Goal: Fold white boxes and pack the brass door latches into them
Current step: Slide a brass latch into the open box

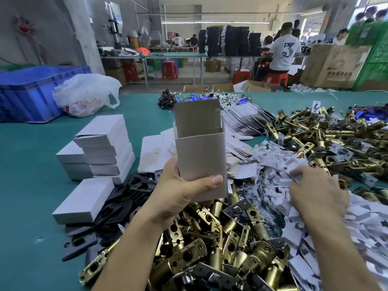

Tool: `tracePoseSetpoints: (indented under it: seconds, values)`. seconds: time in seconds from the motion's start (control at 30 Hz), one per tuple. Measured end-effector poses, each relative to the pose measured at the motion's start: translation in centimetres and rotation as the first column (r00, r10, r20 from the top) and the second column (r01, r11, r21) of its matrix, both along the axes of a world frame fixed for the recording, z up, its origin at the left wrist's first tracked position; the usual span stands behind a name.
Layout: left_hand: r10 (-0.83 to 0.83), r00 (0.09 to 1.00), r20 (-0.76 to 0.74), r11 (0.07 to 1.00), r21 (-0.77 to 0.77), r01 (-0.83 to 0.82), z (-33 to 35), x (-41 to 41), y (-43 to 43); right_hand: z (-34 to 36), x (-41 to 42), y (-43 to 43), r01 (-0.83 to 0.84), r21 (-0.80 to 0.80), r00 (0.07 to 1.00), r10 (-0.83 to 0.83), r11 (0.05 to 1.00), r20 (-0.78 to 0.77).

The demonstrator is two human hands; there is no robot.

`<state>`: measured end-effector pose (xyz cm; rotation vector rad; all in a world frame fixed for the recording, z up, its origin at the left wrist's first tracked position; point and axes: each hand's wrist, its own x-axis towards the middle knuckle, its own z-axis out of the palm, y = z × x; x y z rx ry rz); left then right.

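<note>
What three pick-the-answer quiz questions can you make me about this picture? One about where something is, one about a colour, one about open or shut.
1. Where is the stack of closed white boxes?
A) left of the held box
B) on top of the latches
C) under the table

2. What colour is the table cover?
A) red
B) teal
C) yellow

3. How is the top of the held box, gripped by the left hand?
A) taped shut
B) crushed flat
C) open, flap standing up

Answers:
1 A, the stack sits on the cover to the left of the held box.
2 B, teal shows wherever the cover is bare.
3 C, you can see the hollow inside in front of the raised flap.
</note>
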<state>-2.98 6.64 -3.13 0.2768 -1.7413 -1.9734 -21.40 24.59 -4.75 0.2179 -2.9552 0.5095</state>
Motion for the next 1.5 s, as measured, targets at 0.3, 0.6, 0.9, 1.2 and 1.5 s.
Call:
tracePoseSetpoints:
  seconds: [0.3,0.6,0.9,1.2,1.5]
  values:
    - [-0.037,0.997,0.072,0.993,-0.107,0.045,-0.5,0.1,0.0,-0.6,-0.9,-0.1,0.021,-0.071,0.997,-0.027,0.997,-0.076]
    - [-0.037,0.997,0.072,0.996,-0.077,0.043,-0.7,0.1,-0.3,1.5,0.3,0.5,-0.179,-0.384,0.952,0.062,0.906,-0.298]
    - [-0.047,0.996,0.081,0.993,-0.104,0.056,-0.9,-0.1,-0.3,10.2,7.9,0.0,-0.725,-0.647,0.678,0.408,0.235,-0.611]
    - [-0.059,0.997,0.053,0.998,-0.035,0.061,-0.7,-0.1,-0.2,11.6,9.0,-5.4,-0.777,-0.386,0.629,0.628,0.496,-0.458]
    - [-0.018,0.998,0.058,0.994,-0.105,0.024,-0.9,-0.3,0.0,14.3,8.4,-6.7,-0.641,-0.218,0.768,0.62,0.736,-0.162]
